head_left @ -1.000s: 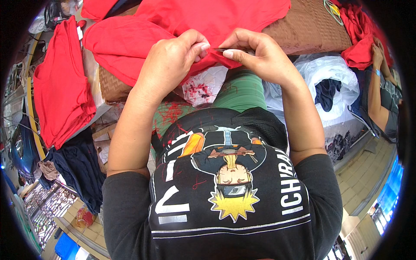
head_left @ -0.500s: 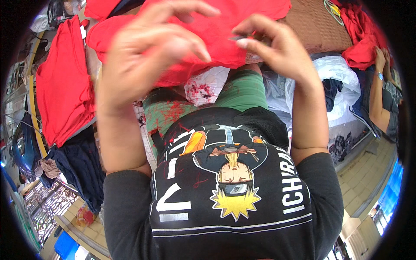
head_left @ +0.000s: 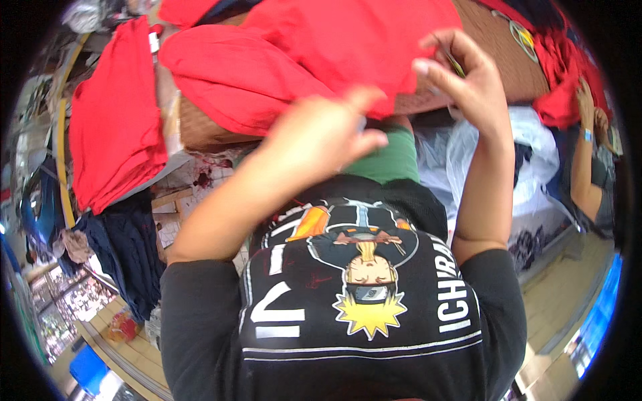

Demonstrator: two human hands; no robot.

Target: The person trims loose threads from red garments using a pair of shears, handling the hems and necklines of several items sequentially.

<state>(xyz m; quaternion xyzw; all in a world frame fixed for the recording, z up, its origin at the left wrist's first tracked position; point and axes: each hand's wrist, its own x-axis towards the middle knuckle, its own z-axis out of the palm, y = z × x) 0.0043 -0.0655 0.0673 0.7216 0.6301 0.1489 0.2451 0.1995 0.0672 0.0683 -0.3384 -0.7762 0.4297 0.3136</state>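
A red garment (head_left: 301, 60) lies spread over a brown quilted surface in front of me. My left hand (head_left: 321, 137), smeared by motion, is over its near edge and above my lap. Its thumb and forefinger stand apart, with nothing visible held between them. To the right, my right hand (head_left: 471, 83) is raised beside the garment, its fingers curled round a small dark tool (head_left: 457, 65). Only a sliver of the tool shows, so I cannot tell its exact kind.
More folded red cloth (head_left: 117, 113) lies at the left, above dark blue cloth (head_left: 127, 247). A white plastic bag (head_left: 528, 137) is at the right. Beyond it, another person's hands (head_left: 587, 107) are at a red cloth (head_left: 558, 83). A yellow-green cord (head_left: 523, 39) lies at the far right.
My left hand has swung down and right toward my lap, off the garment's left part. My right hand has moved right, keeping the small tool. More of the brown surface shows at left.
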